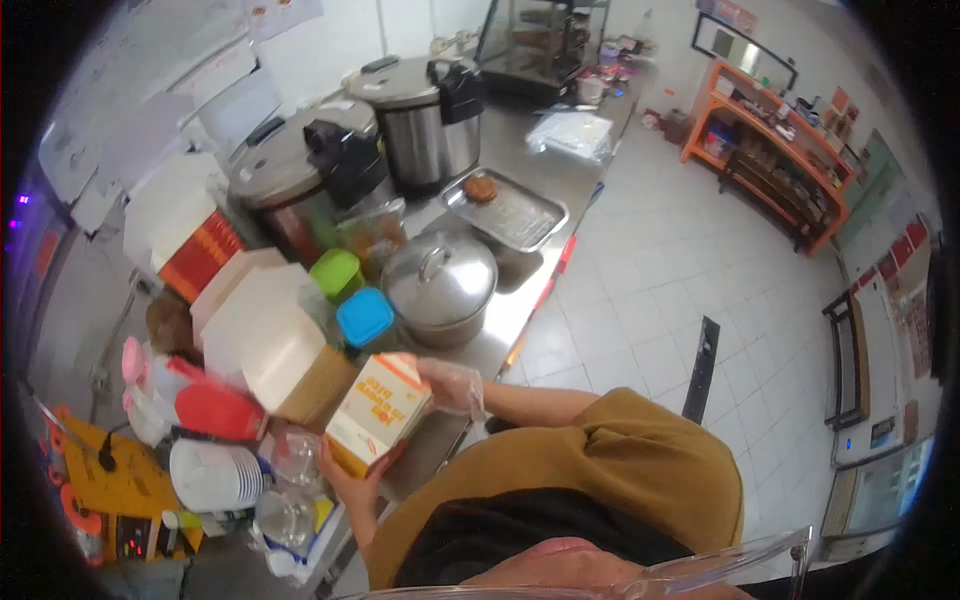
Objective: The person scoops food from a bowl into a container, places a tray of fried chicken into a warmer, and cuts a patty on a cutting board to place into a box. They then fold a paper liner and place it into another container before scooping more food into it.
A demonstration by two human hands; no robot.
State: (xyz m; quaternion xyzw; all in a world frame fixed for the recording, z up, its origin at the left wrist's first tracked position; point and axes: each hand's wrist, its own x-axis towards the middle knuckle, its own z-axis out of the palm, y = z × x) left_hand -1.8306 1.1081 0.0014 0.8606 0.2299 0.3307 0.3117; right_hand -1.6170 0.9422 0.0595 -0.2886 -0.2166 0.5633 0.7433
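A white and orange printed carton box [375,415] is held between my two hands over the front edge of the steel counter. My left hand [358,485], bare, grips its lower end. My right hand [447,388] wears a clear plastic glove and is closed on its far side; some of the fingers are hidden behind the carton. Beside the carton are open white cardboard boxes [255,320], a container with a blue lid [366,317] and a lidded metal pot [440,285].
Two large steel cookers [415,125] stand at the back. A metal tray [520,220] carries one browned food piece [480,189]. Stacked white bowls [215,475] and clear plastic cups [285,515] sit at left. An orange shelf [770,145] stands across the tiled floor.
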